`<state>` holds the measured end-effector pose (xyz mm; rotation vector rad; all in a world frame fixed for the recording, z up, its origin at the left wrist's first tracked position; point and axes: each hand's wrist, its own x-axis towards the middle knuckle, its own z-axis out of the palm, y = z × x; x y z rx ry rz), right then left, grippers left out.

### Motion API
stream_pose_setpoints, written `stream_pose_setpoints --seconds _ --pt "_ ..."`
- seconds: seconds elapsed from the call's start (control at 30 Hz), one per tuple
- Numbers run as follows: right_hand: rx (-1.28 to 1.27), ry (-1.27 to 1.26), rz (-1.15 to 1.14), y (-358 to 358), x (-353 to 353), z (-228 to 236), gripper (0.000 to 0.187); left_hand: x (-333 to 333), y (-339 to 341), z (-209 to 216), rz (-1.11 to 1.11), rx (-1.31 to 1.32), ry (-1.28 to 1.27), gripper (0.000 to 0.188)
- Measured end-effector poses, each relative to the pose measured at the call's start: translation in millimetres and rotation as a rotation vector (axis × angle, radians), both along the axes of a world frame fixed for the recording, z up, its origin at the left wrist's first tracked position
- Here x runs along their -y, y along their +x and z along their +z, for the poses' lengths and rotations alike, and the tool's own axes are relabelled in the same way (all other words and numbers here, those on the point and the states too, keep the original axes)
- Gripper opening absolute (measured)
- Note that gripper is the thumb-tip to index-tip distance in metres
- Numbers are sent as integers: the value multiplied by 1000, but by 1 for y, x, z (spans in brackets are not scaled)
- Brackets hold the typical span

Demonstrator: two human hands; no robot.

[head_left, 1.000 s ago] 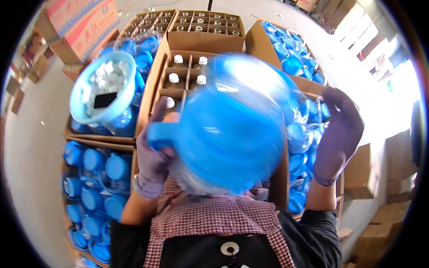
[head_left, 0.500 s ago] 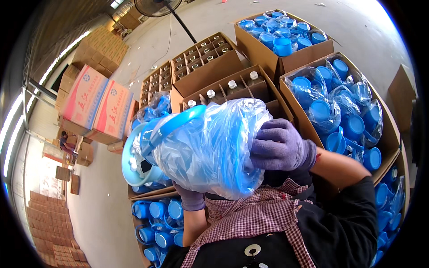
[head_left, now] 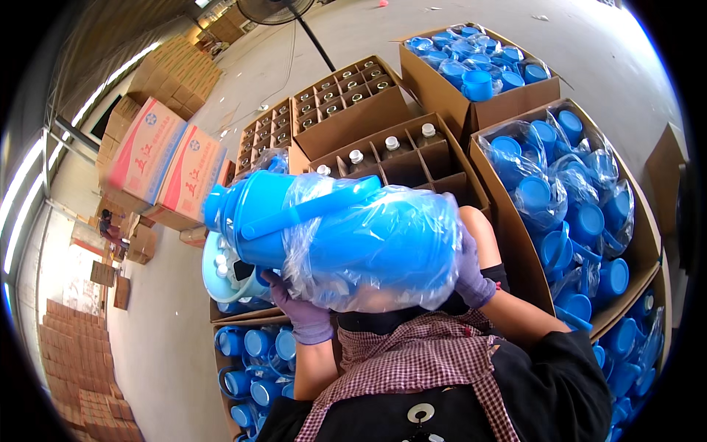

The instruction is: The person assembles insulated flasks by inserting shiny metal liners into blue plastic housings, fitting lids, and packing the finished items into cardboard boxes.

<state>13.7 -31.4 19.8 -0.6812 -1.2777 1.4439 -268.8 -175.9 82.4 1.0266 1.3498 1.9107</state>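
Observation:
A large blue thermos flask point(head_left: 269, 217) lies sideways in front of my chest, its lidded top toward the left. Clear plastic bag point(head_left: 383, 243) wraps its body, while the top stands out of the film. The carry handle point(head_left: 317, 210) runs along its upper side. My left hand point(head_left: 305, 313), in a purple glove, holds the flask from below near its shoulder, most fingers hidden behind it. At the base end my gloved right hand point(head_left: 471, 272) grips from the right, its fingers partly covered by the bag.
Cartons of bagged blue flasks stand at right point(head_left: 589, 214), far right point(head_left: 479, 74) and lower left point(head_left: 258, 361). Ahead, a divided carton point(head_left: 412, 158) holds white-capped bottle-like liners. A pale blue basin point(head_left: 221, 287) holds small white parts. Printed cartons point(head_left: 169, 166) and a fan point(head_left: 269, 9) stand beyond.
The flask's top now shows clear of the film, pointing left, and the flask lies more level. My right hand has moved from its upper base edge to the lower right end.

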Motion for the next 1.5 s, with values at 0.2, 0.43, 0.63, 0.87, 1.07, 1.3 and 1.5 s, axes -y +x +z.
stream_pose_setpoints --seconds 0.2,0.43,0.63,0.87,1.07,1.3,1.5 --pt "-181 -261 450 2 -13 -66 39 1 12 -39 -320 770 401 58" --pt "-189 -745 435 29 -7 -59 37 -20 -3 -11 -320 824 326 56" --pt "165 173 -203 73 -6 -10 33 -11 4 7 -310 716 211 55" --pt "143 129 400 56 9 -9 53 25 28 16 -309 364 -31 53" --pt "455 562 453 99 5 92 82 3 57 35 -341 -258 108 57" --pt "597 682 236 161 54 177 133 -18 115 66 -602 -227 38 102" --pt "917 494 -113 195 83 184 114 -76 165 99 -738 -12 -140 57"
